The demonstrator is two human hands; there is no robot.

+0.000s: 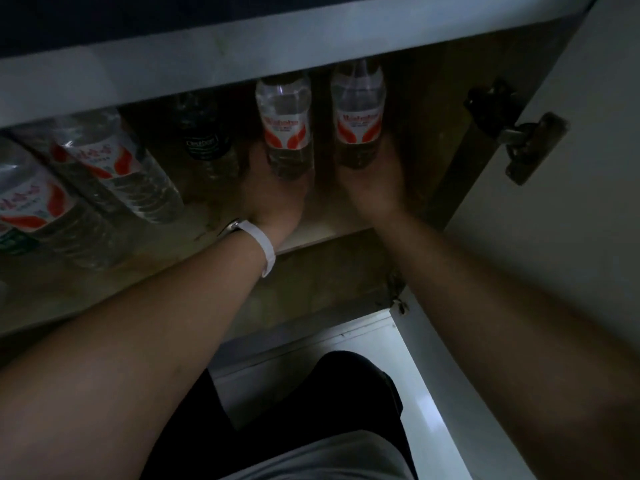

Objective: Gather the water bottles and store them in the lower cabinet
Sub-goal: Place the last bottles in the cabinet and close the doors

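Dim, murky, soft wide-angle view

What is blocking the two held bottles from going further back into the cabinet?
Nothing visible. The left hand and right hand each hold a red-labelled bottle inside the cabinet. The dark-labelled bottle stands left of them; the space behind is too dark to judge.

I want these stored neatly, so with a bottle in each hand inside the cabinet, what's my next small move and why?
Probably let go of both and draw your arms back. The left hand and right hand each hold an upright bottle, left bottle and right bottle, which seem to stand on the cabinet floor.
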